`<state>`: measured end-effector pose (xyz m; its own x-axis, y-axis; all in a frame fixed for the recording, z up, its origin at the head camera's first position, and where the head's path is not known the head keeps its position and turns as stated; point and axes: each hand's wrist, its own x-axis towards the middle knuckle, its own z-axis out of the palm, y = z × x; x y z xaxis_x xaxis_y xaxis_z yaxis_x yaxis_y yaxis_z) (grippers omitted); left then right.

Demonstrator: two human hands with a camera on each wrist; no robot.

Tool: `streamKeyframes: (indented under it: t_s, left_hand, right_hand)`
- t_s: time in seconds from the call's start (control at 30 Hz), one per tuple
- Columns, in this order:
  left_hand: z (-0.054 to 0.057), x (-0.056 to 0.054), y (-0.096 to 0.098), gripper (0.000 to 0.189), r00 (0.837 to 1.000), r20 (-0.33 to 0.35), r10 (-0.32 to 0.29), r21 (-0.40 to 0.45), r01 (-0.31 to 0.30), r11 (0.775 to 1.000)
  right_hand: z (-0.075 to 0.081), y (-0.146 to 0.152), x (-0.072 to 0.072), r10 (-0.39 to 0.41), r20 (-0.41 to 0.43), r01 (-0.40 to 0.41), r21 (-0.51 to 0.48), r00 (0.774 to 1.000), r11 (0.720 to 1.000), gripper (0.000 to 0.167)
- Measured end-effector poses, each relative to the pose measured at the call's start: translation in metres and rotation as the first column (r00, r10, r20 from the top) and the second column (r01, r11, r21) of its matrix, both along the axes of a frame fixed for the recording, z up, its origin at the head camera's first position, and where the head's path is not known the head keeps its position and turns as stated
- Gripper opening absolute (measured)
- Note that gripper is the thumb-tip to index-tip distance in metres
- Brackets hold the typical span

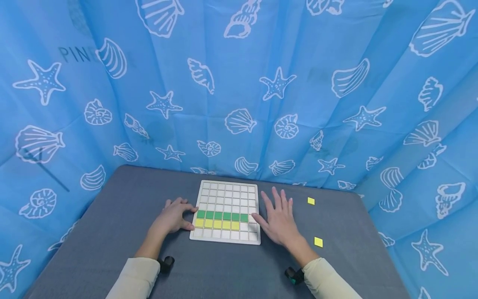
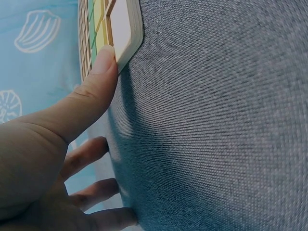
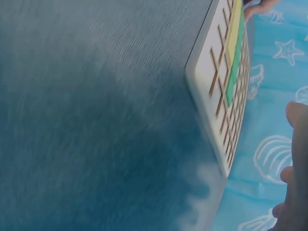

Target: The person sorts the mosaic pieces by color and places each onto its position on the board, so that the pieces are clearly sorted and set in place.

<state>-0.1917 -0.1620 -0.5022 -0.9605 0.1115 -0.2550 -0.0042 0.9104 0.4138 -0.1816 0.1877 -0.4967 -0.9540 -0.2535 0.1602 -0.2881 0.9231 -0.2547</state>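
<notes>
A white grid board [image 1: 225,235] lies on the grey table. One of its rows carries several green tiles [image 1: 227,216], and the row just nearer carries several yellow tiles [image 1: 217,224]. My left hand [image 1: 173,216] is at the board's left side, its thumb [image 2: 103,62] touching the edge by the yellow row and its index fingertip at the edge higher up. The other left fingers are spread beside the board. With fingers stretched out and nothing held, my right hand [image 1: 280,220] hovers at the right side, its thumb overlapping the green row's right end in the head view.
Two loose yellow tiles lie on the table right of my right hand, a far tile [image 1: 311,201] and a near tile [image 1: 318,242]. A blue curtain [image 1: 224,104] with shell prints hangs behind the grey table [image 1: 216,274] and along its sides.
</notes>
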Motion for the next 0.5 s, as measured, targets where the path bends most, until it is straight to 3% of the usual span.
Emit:
streamKeyframes:
  t_s: [0.5]
  left_hand:
    - [-0.002,-0.001,0.000,0.065,1.000,0.001,0.007,0.005,-0.007,1.000]
  right_hand:
    - [-0.013,0.035,-0.020,-0.083,0.022,0.080,0.090,0.996,0.993,0.085]
